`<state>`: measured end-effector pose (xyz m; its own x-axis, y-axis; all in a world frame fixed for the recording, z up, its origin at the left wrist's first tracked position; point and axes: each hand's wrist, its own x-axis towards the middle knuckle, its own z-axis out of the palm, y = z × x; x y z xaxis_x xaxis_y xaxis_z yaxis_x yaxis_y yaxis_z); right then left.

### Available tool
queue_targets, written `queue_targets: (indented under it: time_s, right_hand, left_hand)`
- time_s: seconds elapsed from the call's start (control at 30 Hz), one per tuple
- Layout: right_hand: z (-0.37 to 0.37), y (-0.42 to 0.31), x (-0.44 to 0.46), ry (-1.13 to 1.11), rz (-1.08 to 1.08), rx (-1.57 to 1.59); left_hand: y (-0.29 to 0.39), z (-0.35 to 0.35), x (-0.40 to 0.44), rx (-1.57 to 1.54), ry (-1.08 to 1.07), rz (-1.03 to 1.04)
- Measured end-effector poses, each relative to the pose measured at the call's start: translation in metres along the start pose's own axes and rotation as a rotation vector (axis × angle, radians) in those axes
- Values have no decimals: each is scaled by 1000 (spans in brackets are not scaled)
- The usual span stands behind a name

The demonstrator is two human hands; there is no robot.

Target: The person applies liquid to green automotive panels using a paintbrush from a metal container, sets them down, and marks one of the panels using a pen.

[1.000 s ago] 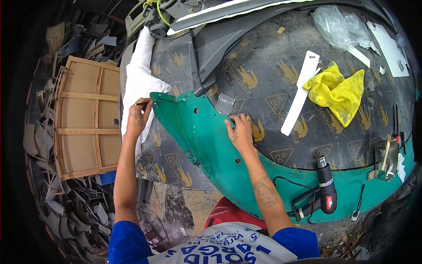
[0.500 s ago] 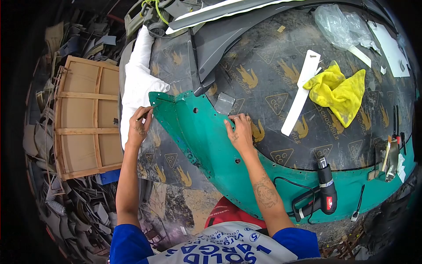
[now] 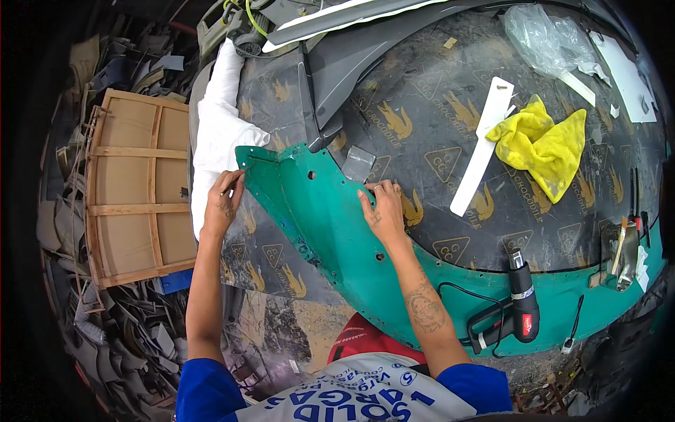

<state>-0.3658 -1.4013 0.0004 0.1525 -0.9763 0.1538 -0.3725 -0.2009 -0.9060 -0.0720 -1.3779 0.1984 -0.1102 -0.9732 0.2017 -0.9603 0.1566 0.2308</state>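
A long curved green panel (image 3: 334, 232), with holes along its edges, lies across the near side of the table. At its left tip, my left hand (image 3: 223, 204) is closed in a pinch around a thin dark pen-like stick (image 3: 225, 192), fingertips against the panel's edge. My right hand (image 3: 384, 213) grips the panel's inner curved edge, the thumb on the green surface and the other fingers curled over the rim, their tips partly hidden. A small grey square piece (image 3: 358, 164) lies beside that edge, just beyond my right hand.
A heat gun (image 3: 522, 295) with a black cord rests on the panel at the right. Beyond lie a yellow cloth (image 3: 541, 148), a white strip (image 3: 484, 148), clear plastic (image 3: 545, 42) and a dark curved part (image 3: 351, 70). White wrapping (image 3: 221, 119) lines the table's left edge.
The panel's left tip has shifted very slightly left, with my left hand staying at its edge. My right hand stays in place.
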Motion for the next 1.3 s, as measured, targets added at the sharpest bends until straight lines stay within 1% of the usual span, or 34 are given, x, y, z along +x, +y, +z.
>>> queue_targets:
  time_s: [0.43,0.5,0.63,0.73,1.3]
  right_hand:
    - [-1,-3,1,-16,20,21]
    - [-1,-3,1,-20,27,29]
    - [-3,-4,2,-20,24,24]
    - [-3,-4,2,-16,26,34]
    - [-4,-4,2,-15,12,6]
  left_hand:
    - [-10,8,-16,76,-7,36]
    - [-10,10,-17,82,25,81]
    - [-10,10,-16,80,31,84]
    - [-3,5,-12,53,87,81]
    - [-7,12,-8,60,73,51]
